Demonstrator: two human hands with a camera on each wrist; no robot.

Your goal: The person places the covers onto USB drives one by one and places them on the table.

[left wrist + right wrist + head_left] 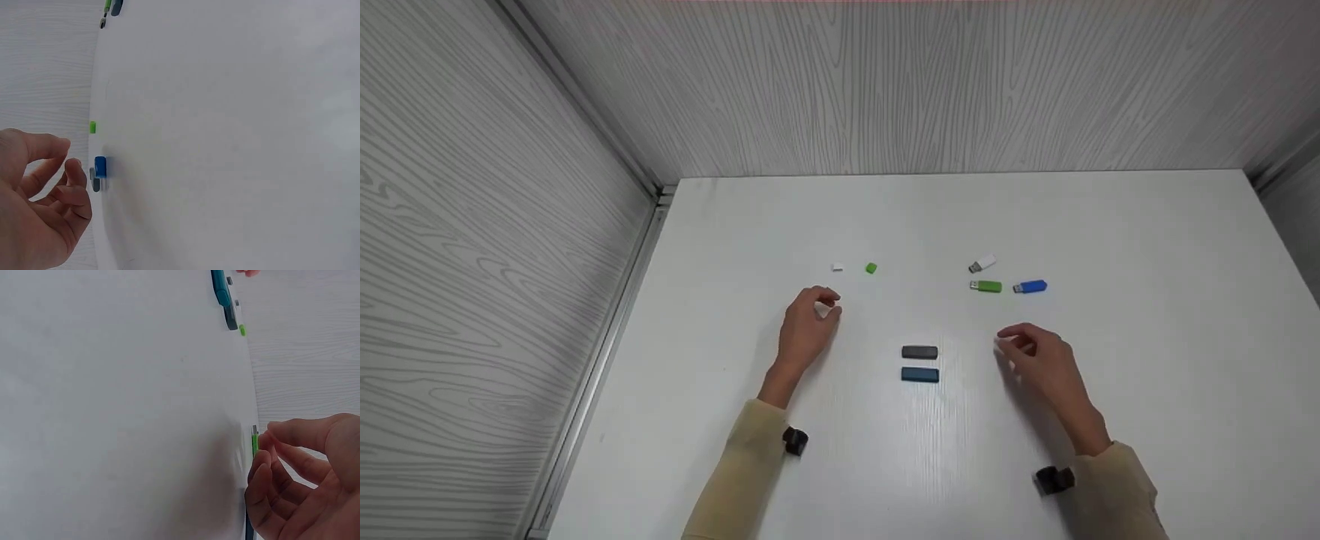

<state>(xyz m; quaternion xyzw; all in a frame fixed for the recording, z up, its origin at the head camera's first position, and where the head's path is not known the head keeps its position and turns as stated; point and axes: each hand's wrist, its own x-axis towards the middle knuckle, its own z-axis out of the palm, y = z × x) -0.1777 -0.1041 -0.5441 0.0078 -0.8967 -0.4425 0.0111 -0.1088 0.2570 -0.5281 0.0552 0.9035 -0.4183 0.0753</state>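
My left hand (808, 326) hovers over the left of the white table with bent fingers, a gap between thumb and index, and no object visible in its grip. Just beyond it lie a white cap (837, 267) and a green cap (871, 268); the left wrist view also shows a blue cap (100, 167) beside its fingertips. My right hand (1042, 367) has loosely bent fingers and holds nothing visible. Past it lie USB sticks with bare metal plugs: white (982, 264), green (985, 286) and blue (1030, 286).
Between the hands, a dark grey stick (919, 352) and a teal stick (920, 375) lie parallel, no metal plug showing. Wood-grain panels (840, 90) rise behind the table and at its sides. A metal rail (619, 337) runs along the left edge.
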